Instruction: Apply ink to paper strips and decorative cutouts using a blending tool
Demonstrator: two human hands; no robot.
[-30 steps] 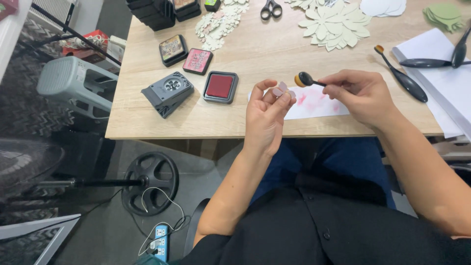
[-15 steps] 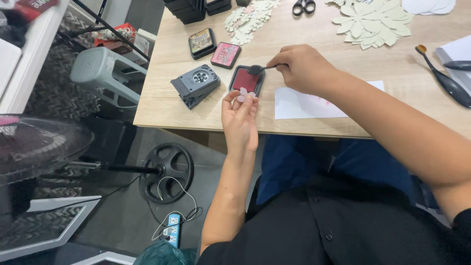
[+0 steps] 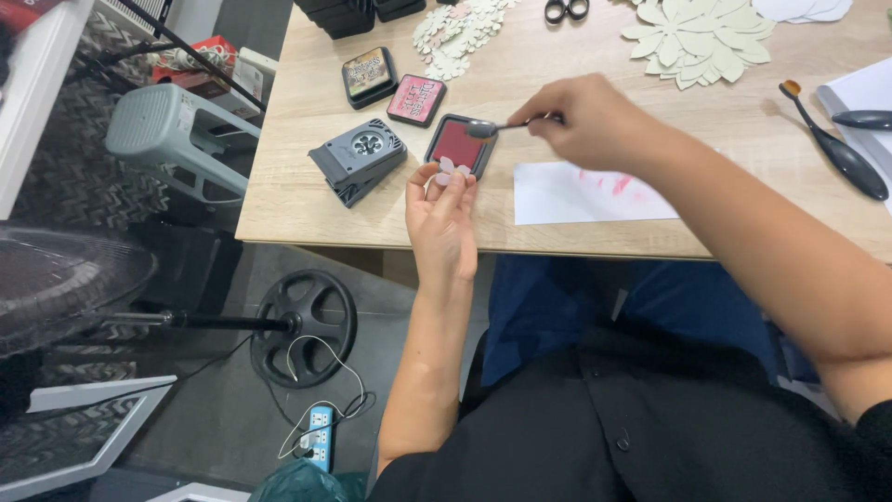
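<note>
My left hand (image 3: pixel 441 218) pinches a small pale paper flower (image 3: pixel 453 170) at its fingertips, just over the near edge of an open red ink pad (image 3: pixel 457 142). My right hand (image 3: pixel 595 121) grips the handle of a blending brush (image 3: pixel 483 127), and the brush head rests over the red pad's surface. A white sheet with pink smears (image 3: pixel 585 192) lies on the wooden table (image 3: pixel 307 204) below my right wrist.
A grey paper punch (image 3: pixel 360 158) sits left of the pad, two closed ink pads (image 3: pixel 390 88) behind it. Cut paper flowers (image 3: pixel 697 37), scissors (image 3: pixel 565 9) and two black brushes (image 3: pixel 836 149) lie farther back and right. A grey stool (image 3: pixel 167 139), a fan base (image 3: pixel 302 325) and a power strip (image 3: pixel 321 437) are on the floor.
My right hand carried the brush left from the white sheet to the red ink pad. My left hand moved left with the paper flower and stays beside the pad.
</note>
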